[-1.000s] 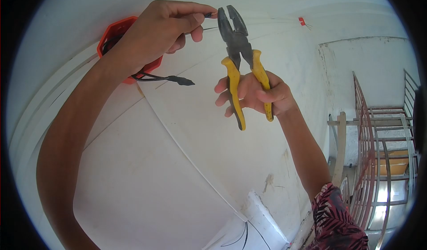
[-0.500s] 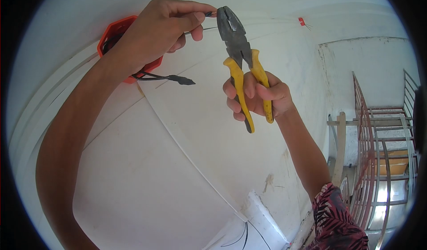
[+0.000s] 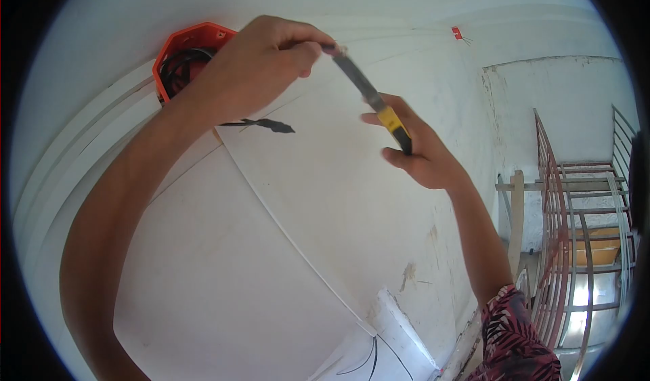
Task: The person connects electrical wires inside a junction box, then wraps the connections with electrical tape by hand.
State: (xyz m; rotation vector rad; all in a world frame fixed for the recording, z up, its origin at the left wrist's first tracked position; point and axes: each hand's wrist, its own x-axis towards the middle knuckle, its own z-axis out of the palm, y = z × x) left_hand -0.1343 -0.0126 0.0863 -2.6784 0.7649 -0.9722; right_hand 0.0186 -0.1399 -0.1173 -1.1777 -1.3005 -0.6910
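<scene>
My left hand (image 3: 271, 59) is raised at the upper middle, thumb and fingers pinched on the end of a dark wire (image 3: 328, 48). Pliers (image 3: 359, 79) with yellow and black handles are seen edge-on, their jaw tip at the wire's end beside my left fingertips. Around the pliers' handles are the fingers of my right hand (image 3: 423, 147). Behind my left forearm an orange octagonal box (image 3: 162, 59) holds coiled black cables (image 3: 177, 69). A black taped wire end (image 3: 274, 125) sticks out below my left wrist.
A small red box (image 3: 457, 33) with short wires is on the white surface at the upper right. Metal railings (image 3: 552, 225) and a wooden post (image 3: 517, 212) stand at the right. Thin dark wires (image 3: 375, 357) hang at the bottom middle.
The pliers have turned from flat to edge-on, and my right hand has rotated with them. My left hand has moved slightly down and right, uncovering more of the orange box.
</scene>
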